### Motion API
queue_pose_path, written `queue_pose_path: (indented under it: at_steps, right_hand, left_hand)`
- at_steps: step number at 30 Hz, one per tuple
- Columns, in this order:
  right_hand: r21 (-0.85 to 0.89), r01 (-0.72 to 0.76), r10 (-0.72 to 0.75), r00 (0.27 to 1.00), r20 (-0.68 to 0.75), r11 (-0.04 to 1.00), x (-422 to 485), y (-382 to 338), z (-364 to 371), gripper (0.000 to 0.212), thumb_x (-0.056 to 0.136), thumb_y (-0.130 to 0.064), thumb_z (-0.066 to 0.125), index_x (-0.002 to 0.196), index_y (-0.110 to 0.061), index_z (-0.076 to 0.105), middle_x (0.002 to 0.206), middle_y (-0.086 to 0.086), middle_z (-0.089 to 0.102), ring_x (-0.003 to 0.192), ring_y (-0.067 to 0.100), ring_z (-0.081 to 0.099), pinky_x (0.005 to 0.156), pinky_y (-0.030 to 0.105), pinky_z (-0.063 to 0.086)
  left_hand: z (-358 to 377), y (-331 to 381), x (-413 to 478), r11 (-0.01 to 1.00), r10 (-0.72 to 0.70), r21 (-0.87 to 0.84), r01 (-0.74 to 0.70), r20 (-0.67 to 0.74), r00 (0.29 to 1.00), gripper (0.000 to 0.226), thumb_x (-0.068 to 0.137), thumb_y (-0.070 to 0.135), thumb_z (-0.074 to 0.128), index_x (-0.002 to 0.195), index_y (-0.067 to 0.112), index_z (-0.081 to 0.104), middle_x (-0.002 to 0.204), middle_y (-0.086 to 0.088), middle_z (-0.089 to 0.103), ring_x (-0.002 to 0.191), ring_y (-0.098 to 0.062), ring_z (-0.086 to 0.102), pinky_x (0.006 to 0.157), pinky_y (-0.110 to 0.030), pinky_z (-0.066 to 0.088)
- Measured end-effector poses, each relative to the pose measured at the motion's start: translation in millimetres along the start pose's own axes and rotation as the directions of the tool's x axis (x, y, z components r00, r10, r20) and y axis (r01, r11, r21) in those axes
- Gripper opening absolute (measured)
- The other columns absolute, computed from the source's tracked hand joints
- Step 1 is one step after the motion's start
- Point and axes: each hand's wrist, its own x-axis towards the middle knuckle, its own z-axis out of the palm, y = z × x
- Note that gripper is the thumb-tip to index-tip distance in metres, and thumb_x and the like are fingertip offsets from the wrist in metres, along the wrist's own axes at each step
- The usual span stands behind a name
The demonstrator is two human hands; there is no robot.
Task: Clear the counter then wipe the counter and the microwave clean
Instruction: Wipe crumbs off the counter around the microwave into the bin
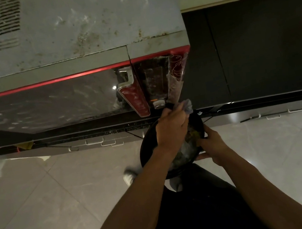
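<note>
Left hand is clenched on a cloth just below the microwave (grimy on top). Right hand grips a dark pan beneath it.

A grey metal box-shaped microwave with a red-trimmed front sits on the dark speckled stone counter, filling the far left of the view. Its round silver knob lies at the near right corner of its front, right of the red bar-shaped door handle. Just near the knob, the left hand holds a pale crumpled cloth over a round black pan. The right hand grips the pan's right rim. The pan is held off the counter's near edge, above the pale tiled floor. Cabinet drawers with white bar handles lie under the counter.
</note>
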Motion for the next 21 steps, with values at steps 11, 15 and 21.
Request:
queue_pose_path:
  at_steps: [11,15,21]
  right_hand:
    - [0.027,0.011,-0.012,0.999,0.039,1.0,-35,7,38,0.068,0.088,-0.013,0.069,0.143,-0.042,0.042,0.128,0.013,0.061,0.108,0.042,0.064,0.066,0.056,0.061]
    - [-0.028,-0.008,0.01,0.997,0.079,1.0,-47,18,89,0.067,0.088,-0.01,0.071,0.14,-0.044,0.044,0.131,0.014,0.058,0.111,0.043,0.062,0.063,0.054,0.062]
    - [-0.186,-0.01,0.036,0.99,0.138,0.982,-63,68,210,0.055,0.092,-0.012,0.068,0.133,-0.043,0.046,0.137,0.007,0.052,0.117,0.042,0.058,0.062,0.051,0.062]
  left_hand:
    - [-64,-85,-83,0.993,-0.03,-0.103,0.062,0.287,0.957,0.02,0.093,0.031,0.066,0.082,0.015,0.061,0.083,0.002,0.061,0.083,-0.018,0.057,0.066,-0.031,0.043]
    - [-95,-116,-142,0.935,-0.337,-0.081,0.345,0.099,0.936,0.041,0.085,0.028,0.074,0.067,0.023,0.037,0.061,0.01,0.038,0.067,-0.007,0.037,0.057,-0.031,0.037]
    - [-122,-184,-262,0.626,-0.758,-0.311,0.715,-0.028,0.651,0.032,0.089,0.029,0.073,0.075,0.021,0.046,0.068,0.0,0.056,0.064,-0.017,0.048,0.056,-0.031,0.036]
